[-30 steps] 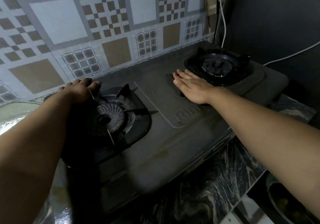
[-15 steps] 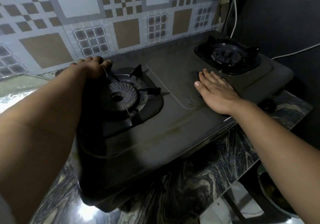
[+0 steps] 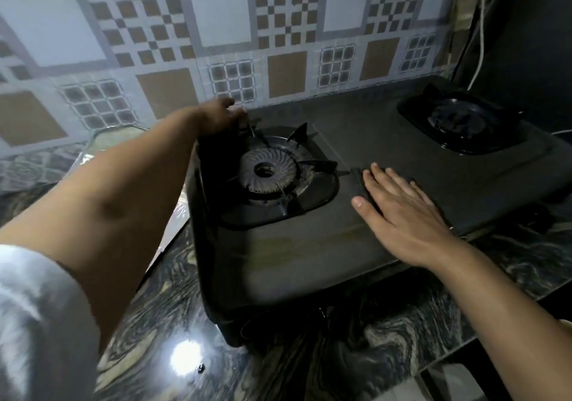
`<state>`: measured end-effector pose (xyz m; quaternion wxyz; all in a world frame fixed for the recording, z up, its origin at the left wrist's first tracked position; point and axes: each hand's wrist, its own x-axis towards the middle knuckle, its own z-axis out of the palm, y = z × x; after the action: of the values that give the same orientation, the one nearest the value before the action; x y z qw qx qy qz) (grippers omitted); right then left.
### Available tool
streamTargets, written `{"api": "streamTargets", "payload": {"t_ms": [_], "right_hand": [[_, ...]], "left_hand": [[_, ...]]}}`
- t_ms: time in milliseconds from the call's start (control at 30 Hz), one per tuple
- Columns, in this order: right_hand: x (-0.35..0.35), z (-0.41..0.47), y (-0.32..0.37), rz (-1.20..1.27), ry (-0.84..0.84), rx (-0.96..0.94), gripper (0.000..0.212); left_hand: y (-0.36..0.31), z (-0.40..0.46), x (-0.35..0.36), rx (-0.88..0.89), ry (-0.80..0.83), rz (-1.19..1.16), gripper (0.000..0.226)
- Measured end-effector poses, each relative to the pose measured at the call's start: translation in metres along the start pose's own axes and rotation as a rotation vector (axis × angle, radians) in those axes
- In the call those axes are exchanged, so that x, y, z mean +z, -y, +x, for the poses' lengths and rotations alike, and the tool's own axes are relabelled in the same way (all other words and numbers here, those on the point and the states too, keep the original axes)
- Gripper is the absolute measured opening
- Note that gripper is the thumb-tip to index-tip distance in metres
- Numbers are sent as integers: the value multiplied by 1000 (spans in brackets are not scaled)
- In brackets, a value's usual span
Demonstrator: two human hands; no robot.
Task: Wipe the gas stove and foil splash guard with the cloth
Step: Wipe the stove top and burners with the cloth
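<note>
A dark two-burner gas stove (image 3: 309,246) sits on a marbled counter. My right hand (image 3: 399,211) lies flat, fingers straight, pressing a dark cloth (image 3: 359,181) onto the stove's middle panel, just right of the left burner (image 3: 267,170). Only the cloth's edge shows past my fingertips. My left hand (image 3: 216,119) curls over the stove's back-left edge, behind the left burner's pan support. The patterned foil splash guard (image 3: 278,44) covers the wall behind the stove.
The right burner (image 3: 458,119) sits at the far right of the stove. A white cable (image 3: 481,29) hangs in the dark right corner. Shiny foil (image 3: 117,140) lies on the counter left of the stove. The marbled counter (image 3: 371,354) runs along the front.
My right hand has slid the cloth from beside the right burner toward the front and left, up to the left burner. My left hand has stayed on the stove's back-left edge.
</note>
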<state>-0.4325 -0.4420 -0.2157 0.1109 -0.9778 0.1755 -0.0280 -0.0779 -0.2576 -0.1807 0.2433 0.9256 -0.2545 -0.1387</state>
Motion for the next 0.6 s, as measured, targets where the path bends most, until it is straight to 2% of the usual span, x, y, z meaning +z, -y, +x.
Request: {"api": "streamTargets", "payload": {"t_ms": [200, 367, 533, 600], "right_hand": [[-2, -1, 2, -9, 12, -5, 85], [-1, 1, 1, -25, 3, -8, 88], [-2, 1, 2, -24, 15, 2, 91], [-3, 0, 4, -21, 18, 5, 93]], "left_hand": [[6, -95, -8, 116, -159, -174, 59], [15, -182, 10, 102, -282, -268, 60], [16, -236, 40, 71, -214, -328, 57], [23, -243, 49, 55, -133, -311, 68]]}}
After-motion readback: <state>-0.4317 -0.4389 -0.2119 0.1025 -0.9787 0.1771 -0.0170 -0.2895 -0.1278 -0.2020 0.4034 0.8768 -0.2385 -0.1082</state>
